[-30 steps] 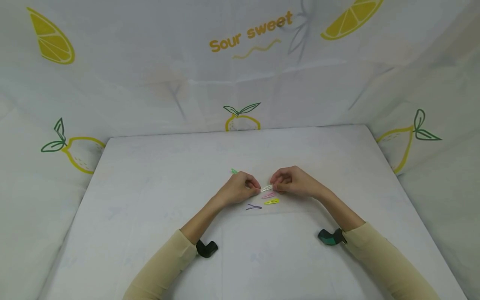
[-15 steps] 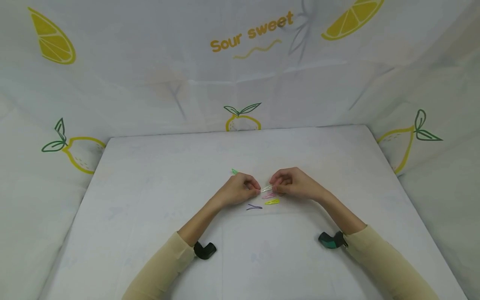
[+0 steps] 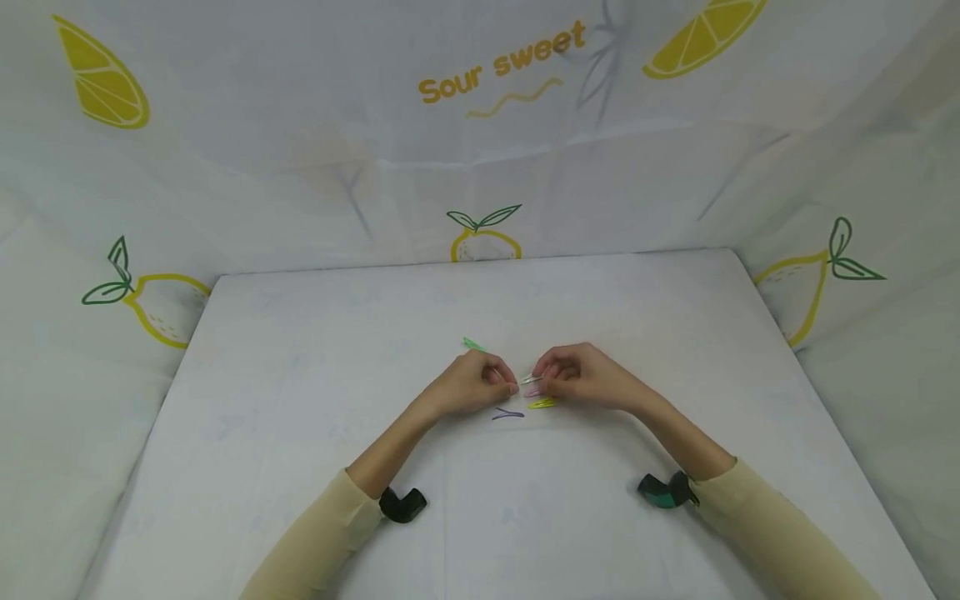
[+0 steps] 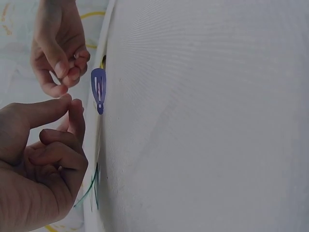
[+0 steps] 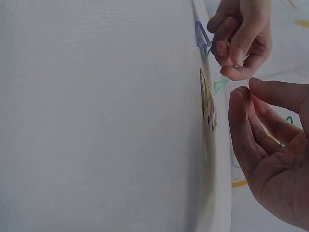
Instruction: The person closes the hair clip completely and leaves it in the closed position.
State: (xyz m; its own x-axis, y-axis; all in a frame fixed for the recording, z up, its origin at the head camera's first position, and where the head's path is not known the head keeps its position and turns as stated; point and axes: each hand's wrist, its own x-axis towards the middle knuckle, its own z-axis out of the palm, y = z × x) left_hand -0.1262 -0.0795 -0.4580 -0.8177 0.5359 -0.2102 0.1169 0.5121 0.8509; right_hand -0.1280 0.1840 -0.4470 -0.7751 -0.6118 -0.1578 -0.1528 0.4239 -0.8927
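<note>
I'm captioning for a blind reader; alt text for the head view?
A left hand and right hand nearly meet at a white hair clip over a white table. Pink, yellow and purple clips lie nearer the person, a green one farther back.

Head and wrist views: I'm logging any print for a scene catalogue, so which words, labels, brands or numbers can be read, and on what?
"Sour sweet": orange lettering on the white backdrop cloth, head view.
Left wrist view: orange marks at the upper left edge, too blurred to read.
Hair clips, purple and yellow among them: no text readable; too small to rule out.
No brands or numbers readable.
</note>
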